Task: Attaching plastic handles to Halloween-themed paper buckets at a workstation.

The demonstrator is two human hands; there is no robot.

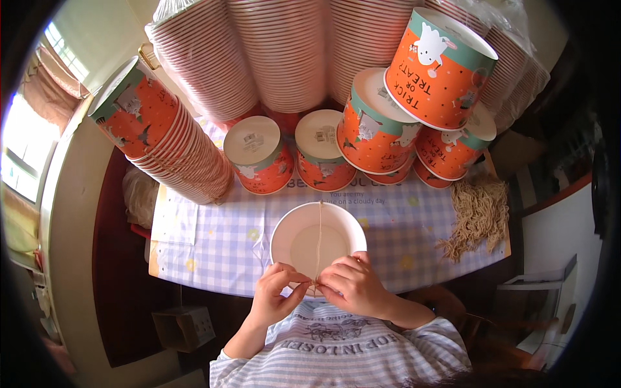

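In front of me a white-lined paper bucket (pixel 288 238) stands on the table with its mouth up. A thin beige string (pixel 319 238) runs across the opening, from the far rim to the near rim. At the near rim my left hand (pixel 278 292) pinches the string between thumb and forefinger. My right hand (pixel 352 283) is closed on it from the other side, its fingertips almost touching the left ones. Exactly how the string is fastened at the rim is hidden by my fingers.
Upside-down orange and green buckets (pixel 262 169) stand beyond, some piled up at the right (pixel 441 71). A leaning stack of nested buckets (pixel 171 145) is at the left. Tall plastic-wrapped stacks (pixel 278 58) line the back. A bundle of beige strings (pixel 479 216) lies on the checked tablecloth (pixel 213 236).
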